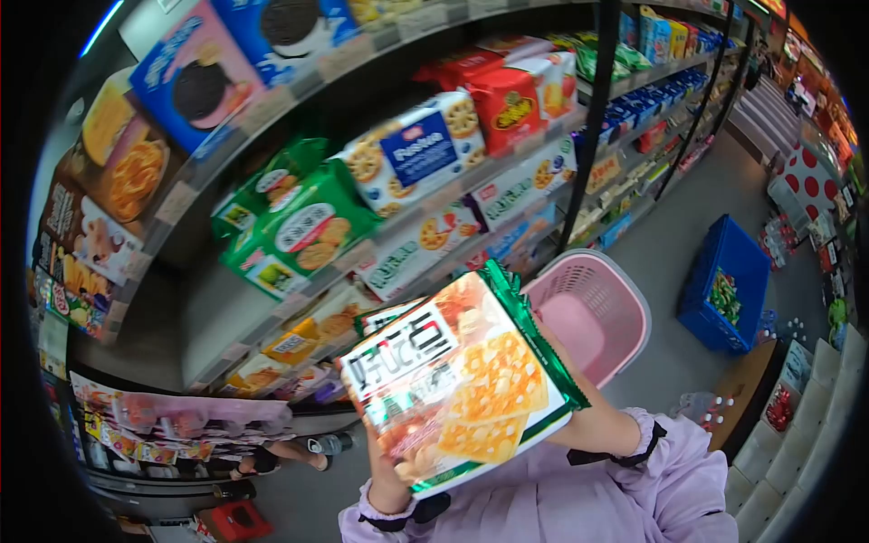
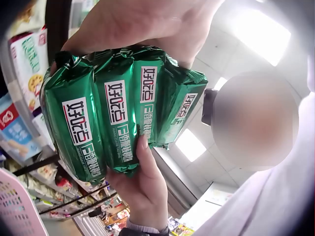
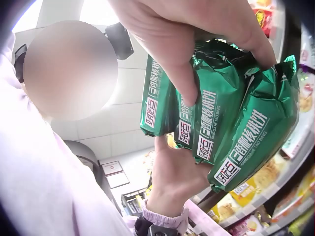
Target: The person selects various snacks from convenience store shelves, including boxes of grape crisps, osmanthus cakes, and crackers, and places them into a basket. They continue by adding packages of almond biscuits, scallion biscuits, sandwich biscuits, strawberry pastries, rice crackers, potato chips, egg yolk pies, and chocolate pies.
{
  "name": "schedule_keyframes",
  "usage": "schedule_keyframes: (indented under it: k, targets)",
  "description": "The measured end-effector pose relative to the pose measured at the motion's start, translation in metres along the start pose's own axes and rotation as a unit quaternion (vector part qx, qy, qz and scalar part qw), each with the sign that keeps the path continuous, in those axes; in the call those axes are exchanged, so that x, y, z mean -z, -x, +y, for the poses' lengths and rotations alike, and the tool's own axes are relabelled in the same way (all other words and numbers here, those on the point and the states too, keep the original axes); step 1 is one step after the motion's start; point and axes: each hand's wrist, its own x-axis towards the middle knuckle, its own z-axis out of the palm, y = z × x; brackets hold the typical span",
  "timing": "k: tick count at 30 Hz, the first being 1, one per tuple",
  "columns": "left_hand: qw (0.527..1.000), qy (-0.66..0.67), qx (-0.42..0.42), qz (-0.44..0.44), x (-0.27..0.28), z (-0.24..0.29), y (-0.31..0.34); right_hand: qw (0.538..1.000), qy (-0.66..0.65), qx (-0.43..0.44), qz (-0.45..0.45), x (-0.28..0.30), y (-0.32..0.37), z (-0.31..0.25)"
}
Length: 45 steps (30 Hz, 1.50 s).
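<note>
Several green biscuit packets (image 1: 471, 371) are held side by side in a stack, the front of the nearest one showing nut-topped biscuits. My left hand (image 1: 387, 478) grips the stack at its lower left end. From the other end, my right hand (image 1: 588, 425) holds it, mostly hidden behind the packets in the head view. In the left wrist view, the green sides of the biscuit packets (image 2: 118, 108) show between both hands. The right wrist view has the right thumb (image 3: 184, 83) lying along one packet's side.
A pink basket (image 1: 634, 317) stands behind the packets, beside the shelf. Shelves (image 1: 208, 348) of biscuits curve around the front and left, with green biscuit bags (image 1: 308, 226) and a Fusion-like blue-white box (image 1: 416, 154). A blue crate (image 1: 701, 312) with small packets sits on the floor at right.
</note>
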Motion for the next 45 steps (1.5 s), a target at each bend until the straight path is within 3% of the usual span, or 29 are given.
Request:
schedule_keyframes:
  k: [4,5,6,9,12,17,20,23,24,28,34,35,36,40,43,45]
  targets:
    - [0.995,-0.019,0.096,-0.018,-0.075,-0.095,-0.038,0.979,-0.053,-0.195,0.030,0.072,0.065,0.058]
    - [0.994,-0.044,0.037,-0.091,-0.080,-0.122,-0.046,0.963,-0.116,-0.239,0.056,0.086,0.076,0.073]
    - [0.994,-0.005,0.060,-0.086,-0.092,-0.147,-0.052,0.976,-0.055,-0.200,0.068,0.100,0.081,0.083]
    - [0.991,0.001,0.112,-0.068,-0.114,-0.234,-0.067,0.955,-0.027,-0.292,0.050,0.140,0.116,0.144]
    - [0.980,0.076,0.175,-0.055,-0.132,-0.297,-0.079,0.930,-0.057,-0.353,0.089,0.166,0.129,0.187]
    - [0.970,0.103,0.218,-0.011,-0.133,-0.383,-0.102,0.918,-0.037,-0.392,0.050,0.200,0.139,0.267]
    - [0.951,0.177,0.254,0.024,-0.131,-0.393,-0.126,0.898,-0.034,-0.438,0.019,0.212,0.119,0.298]
    - [0.938,0.209,0.272,0.051,-0.124,-0.403,-0.151,0.923,-0.022,-0.385,0.003,0.217,0.114,0.352]
    - [0.931,0.223,0.283,0.063,-0.121,-0.407,-0.154,0.899,-0.041,-0.435,0.001,0.217,0.104,0.356]
    - [0.926,0.258,0.261,0.090,-0.104,-0.437,-0.162,0.859,-0.127,-0.496,0.008,0.214,0.084,0.383]
    - [0.929,0.260,0.242,0.106,-0.094,-0.453,-0.164,0.818,-0.235,-0.524,0.048,0.215,0.075,0.404]
    - [0.934,0.246,0.237,0.105,-0.094,-0.456,-0.164,0.809,-0.258,-0.525,0.061,0.217,0.076,0.405]
    - [0.939,0.233,0.231,0.103,-0.094,-0.457,-0.164,0.836,-0.245,-0.491,0.018,0.220,0.084,0.413]
    - [0.959,0.176,0.199,0.096,-0.094,-0.464,-0.163,0.817,-0.305,-0.485,0.066,0.213,0.091,0.426]
    - [0.976,0.096,0.176,0.087,-0.091,-0.467,-0.161,0.740,-0.433,-0.510,0.072,0.212,0.082,0.409]
    - [0.983,0.030,0.166,0.078,-0.089,-0.465,-0.158,0.720,-0.446,-0.521,0.109,0.210,0.085,0.413]
